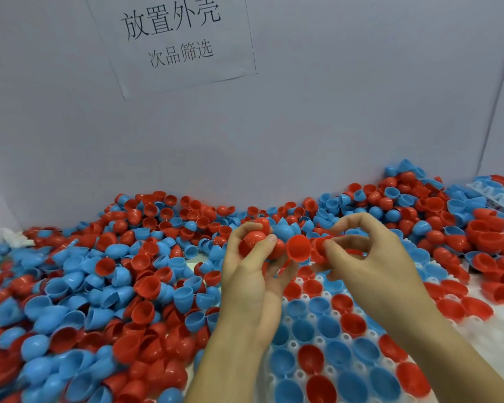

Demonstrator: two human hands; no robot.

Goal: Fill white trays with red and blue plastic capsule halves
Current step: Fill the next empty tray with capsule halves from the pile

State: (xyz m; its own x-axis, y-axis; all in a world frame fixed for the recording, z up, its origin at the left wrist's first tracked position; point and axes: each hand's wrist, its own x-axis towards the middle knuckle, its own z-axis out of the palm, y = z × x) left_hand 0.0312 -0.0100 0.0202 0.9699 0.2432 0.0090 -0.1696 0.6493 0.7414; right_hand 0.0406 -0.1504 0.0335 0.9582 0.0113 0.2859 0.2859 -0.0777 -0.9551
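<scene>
- Pile: loose red and blue halves heaped left of the grip and behind it, mouths facing every way.
- Left hand: fingers curled around a clutch of red halves, domes mostly up and toward the camera.
- Red half: just right of that clutch, between the 2 hands, its axis lying roughly level, open mouth facing the camera and slightly left.
- Right hand: thumb and forefinger pinch the closed end of a nested red piece at the half's right; the other fingers arch loosely above.
- Tray: white, directly below the grip, pockets holding red and blue halves mouth up.
- Sign: paper on the grey wall, above the grip.
</scene>
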